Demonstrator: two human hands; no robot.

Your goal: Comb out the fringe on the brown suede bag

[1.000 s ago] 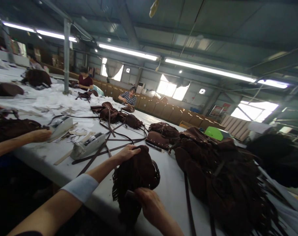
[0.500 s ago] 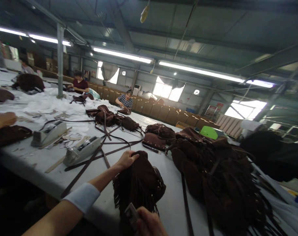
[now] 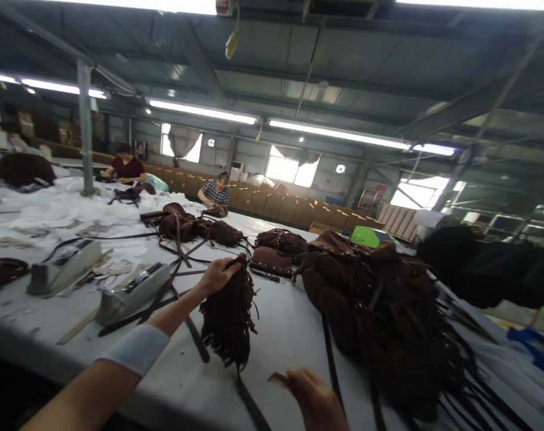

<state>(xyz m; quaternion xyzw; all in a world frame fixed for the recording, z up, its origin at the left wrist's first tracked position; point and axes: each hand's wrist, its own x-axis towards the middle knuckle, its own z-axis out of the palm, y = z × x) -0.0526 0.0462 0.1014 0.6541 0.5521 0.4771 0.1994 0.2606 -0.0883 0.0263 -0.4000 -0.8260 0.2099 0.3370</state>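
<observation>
My left hand (image 3: 220, 275) is closed on the upper end of a dark brown fringed bag (image 3: 230, 317), holding it up over the table. The fringe hangs down, and a strap (image 3: 249, 398) trails below it towards the table's near edge. Lower right of the bag, apart from it, my right hand (image 3: 317, 398) is closed around a small greyish tool (image 3: 277, 378); only its tip shows, and motion blurs it. A large pile of brown fringed bags (image 3: 384, 323) lies to the right of both hands.
Two grey tape dispensers (image 3: 132, 293) stand at the left among paper scraps. More brown bags (image 3: 182, 221) and crossed straps lie beyond my left hand. A green object (image 3: 364, 236) sits behind the pile. Co-workers (image 3: 215, 190) sit across the table (image 3: 164, 377), near cardboard boxes (image 3: 272, 203).
The bag has turned in my left hand and now shows its fringed side. My right hand with the tool has moved away from it to the right. The view has shifted rightwards.
</observation>
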